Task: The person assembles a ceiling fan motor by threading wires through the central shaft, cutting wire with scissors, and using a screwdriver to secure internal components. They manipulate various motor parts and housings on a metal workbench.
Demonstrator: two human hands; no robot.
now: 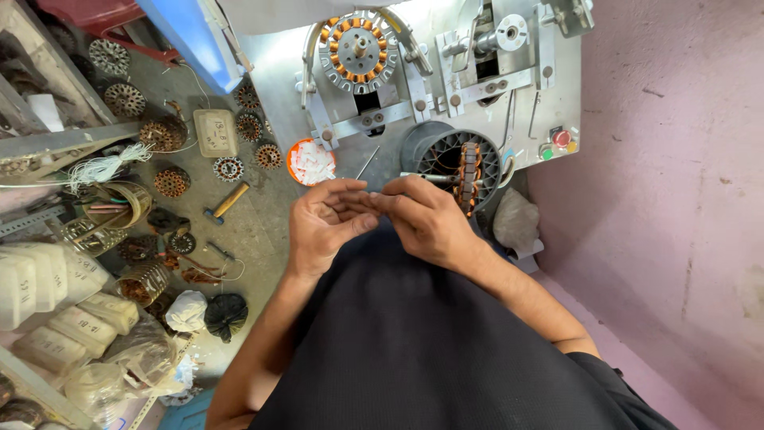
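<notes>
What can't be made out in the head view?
- Anything pinched between the left hand and right hand: the fingertips meet, too small and covered by the fingers.
- Lower part of the black round holder: hidden behind the right hand.
- Grey winding machine: its top is cut off by the frame edge.
- White sacks: cut off by the left edge.

whatever the right hand (426, 219) pinches hidden behind fingers, perhaps a thin wire, white bags (36, 287) cut off at left edge
</notes>
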